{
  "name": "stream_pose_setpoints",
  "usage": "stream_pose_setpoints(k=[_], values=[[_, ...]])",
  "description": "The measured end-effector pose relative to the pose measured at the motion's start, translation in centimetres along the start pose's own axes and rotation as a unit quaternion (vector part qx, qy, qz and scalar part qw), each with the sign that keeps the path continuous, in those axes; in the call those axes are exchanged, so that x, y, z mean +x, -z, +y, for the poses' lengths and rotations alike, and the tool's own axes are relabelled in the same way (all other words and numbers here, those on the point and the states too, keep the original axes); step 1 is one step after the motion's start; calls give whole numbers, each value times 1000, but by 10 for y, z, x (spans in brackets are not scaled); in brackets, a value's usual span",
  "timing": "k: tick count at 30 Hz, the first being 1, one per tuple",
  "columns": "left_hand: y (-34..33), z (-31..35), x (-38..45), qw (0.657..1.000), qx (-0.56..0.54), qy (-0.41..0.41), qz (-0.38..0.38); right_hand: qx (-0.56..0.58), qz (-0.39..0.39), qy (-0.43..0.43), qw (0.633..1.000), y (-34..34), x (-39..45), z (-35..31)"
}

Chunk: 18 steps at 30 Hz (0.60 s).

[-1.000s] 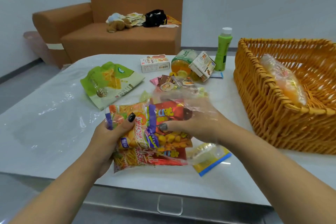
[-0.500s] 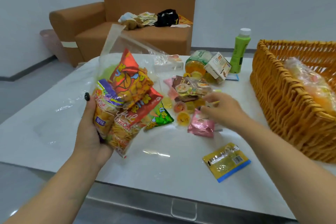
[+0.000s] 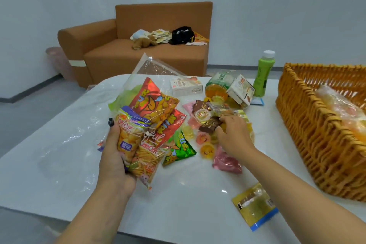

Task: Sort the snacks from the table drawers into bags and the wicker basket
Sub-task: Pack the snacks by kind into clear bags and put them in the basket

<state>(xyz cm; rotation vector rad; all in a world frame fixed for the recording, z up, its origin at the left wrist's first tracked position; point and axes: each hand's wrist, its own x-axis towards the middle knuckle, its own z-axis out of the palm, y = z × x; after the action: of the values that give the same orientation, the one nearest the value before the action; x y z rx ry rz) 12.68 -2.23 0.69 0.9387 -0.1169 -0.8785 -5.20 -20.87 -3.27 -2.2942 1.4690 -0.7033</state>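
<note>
Left hand (image 3: 116,156) grasps a clear plastic bag (image 3: 146,117) packed with crisp packets, held tilted above the white surface (image 3: 59,144). Right hand (image 3: 233,134), fingers curled, reaches into a pile of small wrapped sweets and jelly cups (image 3: 206,125); whether it grips one cannot be told. A yellow sachet (image 3: 254,205) lies nearer the viewer. The wicker basket (image 3: 316,134), at right, contains a filled bag (image 3: 340,109).

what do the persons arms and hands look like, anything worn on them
Both forearms are bare, with no sleeves, watch or bracelet in view. The left hand has a dark, near-black polished thumbnail. The right hand shows no rings; its nails are not visible.
</note>
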Motion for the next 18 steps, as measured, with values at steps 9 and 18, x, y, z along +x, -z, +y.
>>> stream_pose_setpoints(k=[9, 18], values=[[-5, 16, 23, 997, -8, -15, 69, -126, -208, 58, 968, -25, 69, -45], [-13, 25, 21, 999, -16, -19, 31, -183, -115, 63, 974, -1, 57, -31]])
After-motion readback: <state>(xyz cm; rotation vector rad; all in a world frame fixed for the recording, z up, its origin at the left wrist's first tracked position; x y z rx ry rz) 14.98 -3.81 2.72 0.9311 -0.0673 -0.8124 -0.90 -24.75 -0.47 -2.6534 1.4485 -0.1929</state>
